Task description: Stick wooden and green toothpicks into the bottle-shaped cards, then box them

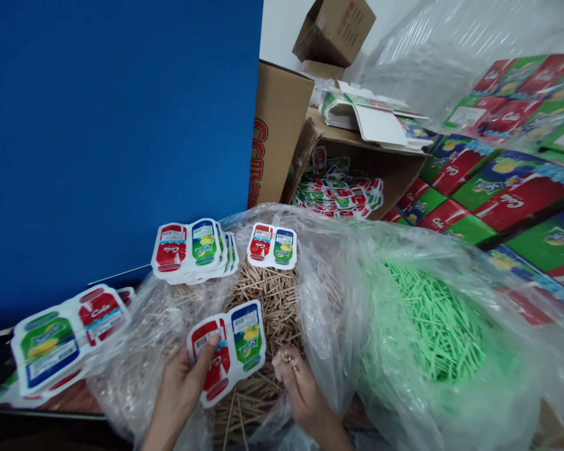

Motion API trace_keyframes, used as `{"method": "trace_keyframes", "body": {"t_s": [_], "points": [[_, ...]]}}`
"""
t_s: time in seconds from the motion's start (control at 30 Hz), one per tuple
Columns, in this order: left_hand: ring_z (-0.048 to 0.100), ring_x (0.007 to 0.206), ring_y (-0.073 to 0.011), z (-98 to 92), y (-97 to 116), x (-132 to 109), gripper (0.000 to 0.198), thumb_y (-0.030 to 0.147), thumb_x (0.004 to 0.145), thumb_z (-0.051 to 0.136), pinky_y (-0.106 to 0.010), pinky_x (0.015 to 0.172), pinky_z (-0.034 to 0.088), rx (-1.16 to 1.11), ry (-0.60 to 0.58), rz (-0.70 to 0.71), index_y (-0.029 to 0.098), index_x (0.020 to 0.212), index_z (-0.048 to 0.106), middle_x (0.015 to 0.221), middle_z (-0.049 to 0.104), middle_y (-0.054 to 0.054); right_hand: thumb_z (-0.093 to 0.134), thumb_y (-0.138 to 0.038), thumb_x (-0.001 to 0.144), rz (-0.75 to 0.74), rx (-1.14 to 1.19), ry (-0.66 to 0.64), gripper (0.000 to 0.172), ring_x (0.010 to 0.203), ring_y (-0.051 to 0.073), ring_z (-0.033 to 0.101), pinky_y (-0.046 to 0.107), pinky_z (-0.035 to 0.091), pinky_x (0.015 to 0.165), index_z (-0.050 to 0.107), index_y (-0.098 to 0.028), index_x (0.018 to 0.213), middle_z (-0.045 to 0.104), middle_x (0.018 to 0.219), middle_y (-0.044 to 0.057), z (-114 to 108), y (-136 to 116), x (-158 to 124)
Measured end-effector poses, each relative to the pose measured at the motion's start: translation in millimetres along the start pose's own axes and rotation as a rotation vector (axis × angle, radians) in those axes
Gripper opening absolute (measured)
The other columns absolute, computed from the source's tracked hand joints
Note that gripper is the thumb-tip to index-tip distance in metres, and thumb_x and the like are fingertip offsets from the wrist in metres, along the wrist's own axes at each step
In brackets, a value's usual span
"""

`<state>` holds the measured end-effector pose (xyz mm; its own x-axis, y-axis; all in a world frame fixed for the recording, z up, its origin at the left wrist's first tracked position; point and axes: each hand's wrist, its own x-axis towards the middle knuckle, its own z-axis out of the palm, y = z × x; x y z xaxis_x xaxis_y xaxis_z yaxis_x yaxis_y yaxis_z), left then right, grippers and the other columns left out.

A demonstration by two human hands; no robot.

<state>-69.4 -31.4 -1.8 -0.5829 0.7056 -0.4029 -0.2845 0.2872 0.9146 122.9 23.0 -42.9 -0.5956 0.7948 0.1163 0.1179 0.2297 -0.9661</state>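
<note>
My left hand (pixel 185 382) grips a small plastic blister pack (pixel 230 351) with red and blue-green drink-can labels, thumb pressed on its red half. My right hand (pixel 297 382) is pinched shut on a small bundle of wooden toothpicks (pixel 287 358), held just right of the pack. Both hands hover over a clear plastic bag full of loose wooden toothpicks (pixel 267 294). A single pack (pixel 272 245) lies on the heap at the far side.
Stacks of the same packs sit at the left (pixel 56 341) and centre-left (pixel 192 250). A bag of green toothpicks (pixel 432 319) lies to the right. Behind are cardboard boxes (pixel 282 131), one holding more packs (pixel 343 194), and colourful printed cartons (pixel 507 188). A blue panel (pixel 113 125) fills the left.
</note>
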Motion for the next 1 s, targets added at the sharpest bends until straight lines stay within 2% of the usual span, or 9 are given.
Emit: {"method": "trace_keyframes", "body": {"t_s": [0.13,0.3,0.5,0.63,0.77,0.87,0.93,1.0], "points": [[0.066,0.044,-0.0207,6.4,-2.9,2.1,0.033,0.037,0.051,0.082,-0.025,0.040,0.052,-0.054,-0.054,-0.059,0.017,0.069,0.063,0.046,0.067,0.004,0.028,-0.041,0.097,0.005,0.033,0.020,0.030,0.068,0.016,0.048,0.028,0.038,0.066,0.051,-0.022,0.093,0.051,0.075,0.001,0.6,2.3,-3.0],[0.066,0.044,-0.0208,14.8,-4.2,-0.6,0.031,0.039,0.056,0.081,-0.027,0.044,0.053,-0.090,-0.215,-0.178,0.016,0.067,0.064,0.048,0.069,0.002,0.028,-0.042,0.096,0.016,0.070,0.033,0.030,0.069,0.016,0.049,0.028,0.039,0.065,0.051,-0.022,0.093,0.053,0.078,0.002,0.5,2.7,-4.0],[0.061,0.039,-0.0175,21.0,-3.7,-1.5,0.033,0.046,0.064,0.074,-0.026,0.045,0.051,-0.012,-0.307,-0.162,0.014,0.069,0.065,0.046,0.066,0.001,0.029,-0.044,0.096,0.072,0.058,0.030,0.032,0.070,0.016,0.050,0.028,0.040,0.066,0.052,-0.021,0.091,0.054,0.078,0.003,-2.8,-4.1,-2.3],[0.058,0.042,-0.0149,19.1,-10.4,4.2,0.034,0.048,0.066,0.071,-0.021,0.042,0.046,0.102,-0.352,-0.069,0.015,0.061,0.062,0.045,0.062,0.002,0.028,-0.044,0.096,0.080,0.087,0.027,0.031,0.070,0.016,0.051,0.028,0.041,0.066,0.050,-0.022,0.093,0.054,0.078,0.003,-3.5,-4.3,-2.5],[0.055,0.044,-0.0128,18.5,-16.5,6.5,0.033,0.050,0.068,0.067,-0.018,0.040,0.043,0.235,-0.340,0.014,0.017,0.069,0.066,0.048,0.059,0.004,0.026,-0.046,0.096,0.065,0.066,0.032,0.033,0.069,0.017,0.050,0.029,0.041,0.066,0.049,-0.022,0.090,0.051,0.076,0.002,-2.6,0.1,-3.4],[0.046,0.039,-0.0105,20.2,-18.4,7.1,0.030,0.049,0.069,0.067,-0.016,0.033,0.035,0.363,-0.295,0.095,0.019,0.071,0.067,0.046,0.052,0.006,0.027,-0.046,0.096,0.073,0.053,0.041,0.033,0.068,0.017,0.049,0.029,0.040,0.066,0.049,-0.022,0.089,0.050,0.074,0.001,-3.1,0.3,-4.6],[0.048,0.043,-0.0117,20.5,-17.9,8.8,0.028,0.047,0.071,0.065,-0.017,0.035,0.036,0.432,-0.268,0.222,0.019,0.065,0.066,0.050,0.054,0.004,0.028,-0.046,0.095,0.081,0.074,0.053,0.034,0.068,0.016,0.049,0.029,0.041,0.066,0.051,-0.022,0.088,0.050,0.074,0.001,-5.0,-3.5,-4.9],[0.054,0.052,-0.0138,19.6,-16.1,10.9,0.028,0.043,0.073,0.064,-0.018,0.045,0.042,0.514,-0.299,0.410,0.019,0.058,0.063,0.055,0.057,0.002,0.032,-0.047,0.094,0.079,0.113,0.118,0.034,0.068,0.016,0.050,0.029,0.041,0.066,0.053,-0.022,0.084,0.051,0.073,0.001,-8.4,-10.5,-3.5]]}}
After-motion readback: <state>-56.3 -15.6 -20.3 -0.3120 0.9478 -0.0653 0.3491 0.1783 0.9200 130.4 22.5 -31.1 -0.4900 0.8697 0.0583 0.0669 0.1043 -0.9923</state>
